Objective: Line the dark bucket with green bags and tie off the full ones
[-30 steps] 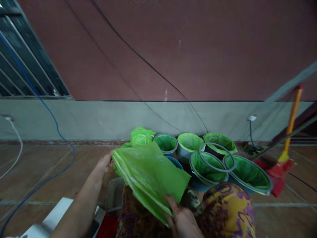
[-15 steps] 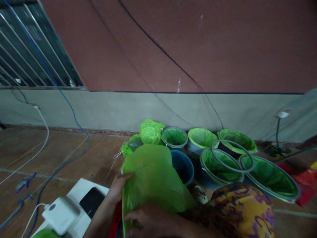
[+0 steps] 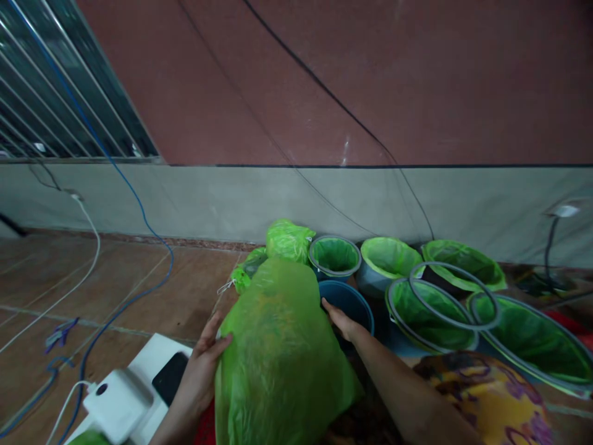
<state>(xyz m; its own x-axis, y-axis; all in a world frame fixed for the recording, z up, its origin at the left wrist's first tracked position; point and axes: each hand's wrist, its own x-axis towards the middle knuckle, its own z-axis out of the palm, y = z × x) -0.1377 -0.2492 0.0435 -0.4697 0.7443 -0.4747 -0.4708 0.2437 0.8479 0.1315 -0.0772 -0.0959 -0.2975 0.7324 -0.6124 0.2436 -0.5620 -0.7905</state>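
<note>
A large green plastic bag (image 3: pixel 278 346), translucent and puffed out, stands upright in front of me. Whatever may be inside it cannot be made out. My left hand (image 3: pixel 206 352) grips the bag's left side, thumb across the front and the other fingers along its edge. On the opposite side, my right hand (image 3: pixel 340 321) holds the bag's right edge, with some fingers hidden by the plastic. Just behind that hand is an unlined blue bin (image 3: pixel 354 303).
Several bins lined with green bags, such as a round one (image 3: pixel 336 254), line the wall. Two filled green bags (image 3: pixel 288 241) sit beside them. A loose grey ring (image 3: pixel 491 312) lies across two bins. At left are a white device (image 3: pixel 118 402), a black phone (image 3: pixel 170 376) and a blue cable (image 3: pixel 152 287).
My right hand has moved from the bag's lower front up to its right edge. The bag has puffed out and hangs fuller. My left hand stays at the left side.
</note>
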